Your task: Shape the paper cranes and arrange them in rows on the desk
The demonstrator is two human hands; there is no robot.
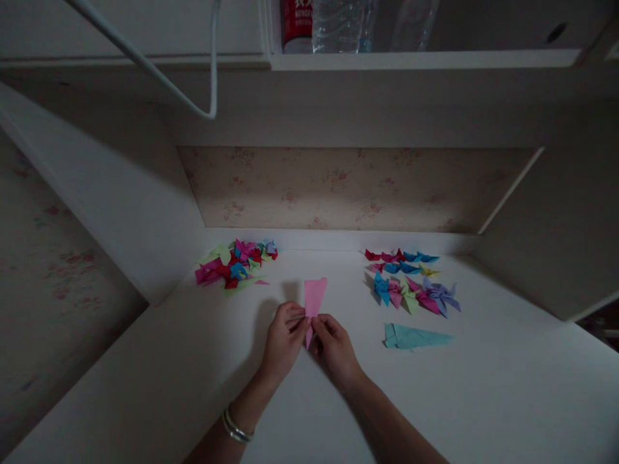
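Observation:
A long, narrow folded piece of pink paper (314, 294) stands between my two hands, wider at its top and tapering to a point below. My left hand (287, 335) pinches its left edge, thumb toward the middle. From the other side, my right hand (334, 341) grips the paper at the same height, fingertips close to the left thumb. Some fingertips are hidden behind the paper. To the right on the desk lies a folded teal paper (418, 337), long and tapering rightward.
A heap of colourful folded papers (236, 263) lies at the desk's back left. Rows of small folded paper figures (416, 293) sit at the back right. Overhead, a shelf (425, 60) holds clear plastic bottles (338, 26), and a white cable (211, 71) hangs down at upper left.

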